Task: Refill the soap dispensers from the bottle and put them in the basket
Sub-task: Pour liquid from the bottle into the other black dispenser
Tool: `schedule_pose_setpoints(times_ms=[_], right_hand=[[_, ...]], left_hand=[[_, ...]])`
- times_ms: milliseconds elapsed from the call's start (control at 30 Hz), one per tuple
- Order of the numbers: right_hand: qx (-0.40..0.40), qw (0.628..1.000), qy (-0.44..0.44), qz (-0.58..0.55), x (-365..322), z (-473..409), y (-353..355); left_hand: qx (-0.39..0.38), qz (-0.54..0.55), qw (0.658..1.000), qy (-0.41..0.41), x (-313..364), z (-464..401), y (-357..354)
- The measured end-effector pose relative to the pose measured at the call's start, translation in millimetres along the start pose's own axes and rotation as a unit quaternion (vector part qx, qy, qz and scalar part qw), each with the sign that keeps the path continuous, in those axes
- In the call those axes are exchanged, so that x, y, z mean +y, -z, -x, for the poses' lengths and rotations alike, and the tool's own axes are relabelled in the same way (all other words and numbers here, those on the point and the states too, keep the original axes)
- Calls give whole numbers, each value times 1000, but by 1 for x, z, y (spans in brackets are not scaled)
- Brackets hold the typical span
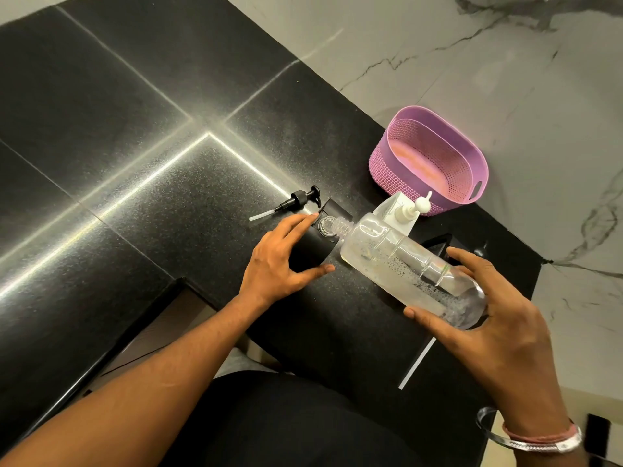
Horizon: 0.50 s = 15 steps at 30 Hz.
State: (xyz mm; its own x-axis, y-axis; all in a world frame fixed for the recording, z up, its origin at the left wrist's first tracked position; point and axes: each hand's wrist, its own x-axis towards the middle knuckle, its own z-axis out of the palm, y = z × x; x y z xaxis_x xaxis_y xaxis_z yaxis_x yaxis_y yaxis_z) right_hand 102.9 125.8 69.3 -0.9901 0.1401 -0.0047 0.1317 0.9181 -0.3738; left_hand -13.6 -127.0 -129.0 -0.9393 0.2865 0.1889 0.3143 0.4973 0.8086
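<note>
The right hand (pixel 499 318) is curled round the base of the clear, ribbed plastic bottle (pixel 414 264), which is tipped almost level, its long axis running up-left from that hand so that its threaded neck meets the open mouth of the black square soap dispenser (pixel 317 244). The dispenser is steadied by the left hand (pixel 286 261), gripped between thumb and fingers. Beyond lie the removed black pump (pixel 296 200) on the dark surface (pixel 135 146), a white dispenser (pixel 404 210) and, farthest, the pink perforated basket (pixel 428 163)
</note>
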Motion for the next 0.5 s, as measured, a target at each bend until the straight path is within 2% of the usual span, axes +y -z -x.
schedule_pose_setpoints(times_ms=[500], right_hand=[[-8,1000,4,-12,7,0,-8]], left_hand=[[7,12,1000,-7,0,-2,0]])
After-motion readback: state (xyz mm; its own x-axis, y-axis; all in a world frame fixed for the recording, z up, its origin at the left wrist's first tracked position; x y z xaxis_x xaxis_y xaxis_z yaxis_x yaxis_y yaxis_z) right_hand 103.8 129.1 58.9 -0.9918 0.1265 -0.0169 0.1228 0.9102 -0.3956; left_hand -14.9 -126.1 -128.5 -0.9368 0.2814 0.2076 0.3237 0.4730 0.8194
